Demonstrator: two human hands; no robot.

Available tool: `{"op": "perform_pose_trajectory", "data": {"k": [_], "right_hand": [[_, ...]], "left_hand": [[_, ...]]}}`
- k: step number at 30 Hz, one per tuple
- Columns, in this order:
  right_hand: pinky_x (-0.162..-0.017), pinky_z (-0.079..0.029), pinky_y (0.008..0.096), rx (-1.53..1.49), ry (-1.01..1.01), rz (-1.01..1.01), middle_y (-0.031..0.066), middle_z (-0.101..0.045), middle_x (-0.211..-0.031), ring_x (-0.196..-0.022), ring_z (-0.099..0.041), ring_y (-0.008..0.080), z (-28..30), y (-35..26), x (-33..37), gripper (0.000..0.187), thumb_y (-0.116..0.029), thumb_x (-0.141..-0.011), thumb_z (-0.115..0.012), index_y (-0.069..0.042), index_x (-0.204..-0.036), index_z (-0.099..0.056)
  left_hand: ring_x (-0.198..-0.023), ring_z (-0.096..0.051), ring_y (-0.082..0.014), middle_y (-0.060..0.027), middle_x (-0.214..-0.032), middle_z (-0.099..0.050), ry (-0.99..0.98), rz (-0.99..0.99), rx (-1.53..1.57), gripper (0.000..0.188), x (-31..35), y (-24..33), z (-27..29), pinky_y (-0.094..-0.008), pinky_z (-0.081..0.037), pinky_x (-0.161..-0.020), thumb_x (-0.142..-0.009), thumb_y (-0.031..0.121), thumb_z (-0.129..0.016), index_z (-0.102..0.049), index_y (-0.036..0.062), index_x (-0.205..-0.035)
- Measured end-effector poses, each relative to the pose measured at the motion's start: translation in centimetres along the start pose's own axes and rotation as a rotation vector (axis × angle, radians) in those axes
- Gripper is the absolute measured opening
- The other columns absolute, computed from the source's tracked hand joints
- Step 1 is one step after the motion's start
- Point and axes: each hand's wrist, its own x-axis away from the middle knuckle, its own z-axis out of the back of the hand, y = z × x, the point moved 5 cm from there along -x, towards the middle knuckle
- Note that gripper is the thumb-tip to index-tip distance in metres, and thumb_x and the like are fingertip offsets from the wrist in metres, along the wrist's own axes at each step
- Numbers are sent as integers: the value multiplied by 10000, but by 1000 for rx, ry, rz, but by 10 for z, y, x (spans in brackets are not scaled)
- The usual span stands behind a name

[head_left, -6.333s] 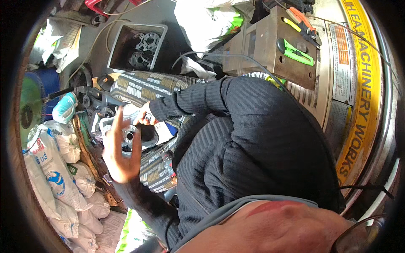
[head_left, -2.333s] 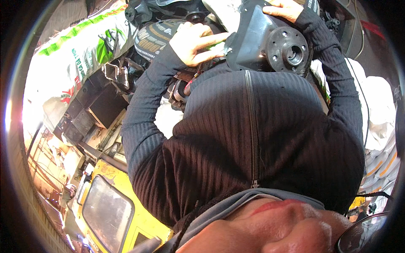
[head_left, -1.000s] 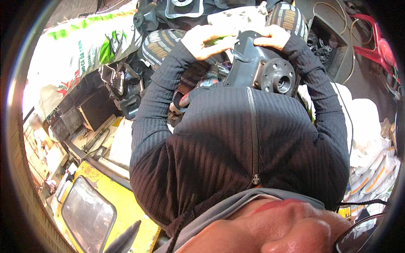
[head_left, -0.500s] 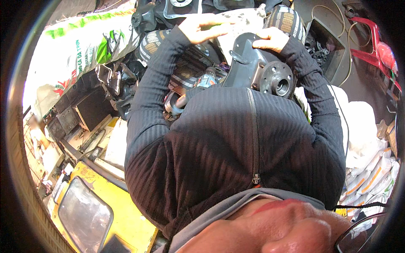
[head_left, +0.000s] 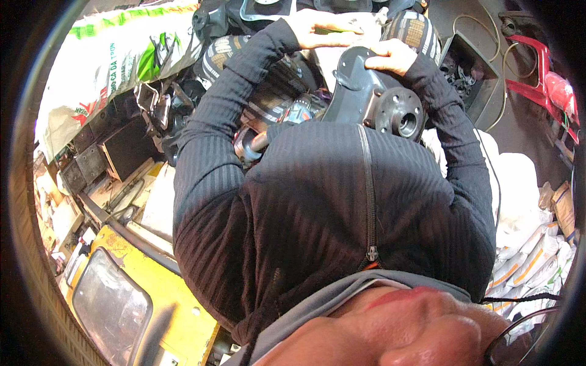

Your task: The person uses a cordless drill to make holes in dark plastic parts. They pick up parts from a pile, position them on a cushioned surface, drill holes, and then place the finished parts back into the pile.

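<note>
In front of my chest stands a dark grey housing [head_left: 353, 91] with a round flanged hub [head_left: 400, 114] that has bolt holes around its centre bore. My right hand [head_left: 394, 57] grips the upper right edge of this housing, thumb on the near face and the other fingers hidden behind. My left hand [head_left: 317, 29] is stretched out just above and left of the housing's top, fingers extended and nothing visible in them. A blue-grey tool-like object [head_left: 299, 113] lies left of the housing, partly covered by my sleeve and chest.
More dark housings [head_left: 268, 8] lie beyond my hands. A dark bin [head_left: 467, 73] with small metal parts stands at right, near a red frame [head_left: 537, 67]. A large white sack [head_left: 116, 61] is at left, a yellow panel [head_left: 171, 287] at lower left, and stacked bags [head_left: 528, 259] at right.
My left hand has moved right and slightly up, closer to the housing's top. My right hand keeps its grip, and the housing has hardly shifted.
</note>
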Motion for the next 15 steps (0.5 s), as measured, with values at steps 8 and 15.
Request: {"op": "perform_pose_trajectory", "data": {"k": [8, 15], "right_hand": [[-493, -344, 278, 26, -10, -42, 8, -407, -542, -530, -372, 82, 2, -1, 1, 284, -257, -774, -664, 13, -760, -573], [-480, -309, 286, 0, 65, 77, 6, -384, -542, -520, -351, 87, 1, 1, -1, 312, -251, -778, -660, 3, -655, -526]], "left_hand": [[-1044, -536, -162, -91, -1153, -586, -160, 158, 183, 345, 20, -13, -2, -296, -414, -926, -861, 172, -595, -560, 62, -1187], [-922, -579, -120, -52, -1010, -646, -39, 321, 186, 351, -2, -20, 2, -263, -456, -827, -850, 278, -614, -596, 96, -1150]]}}
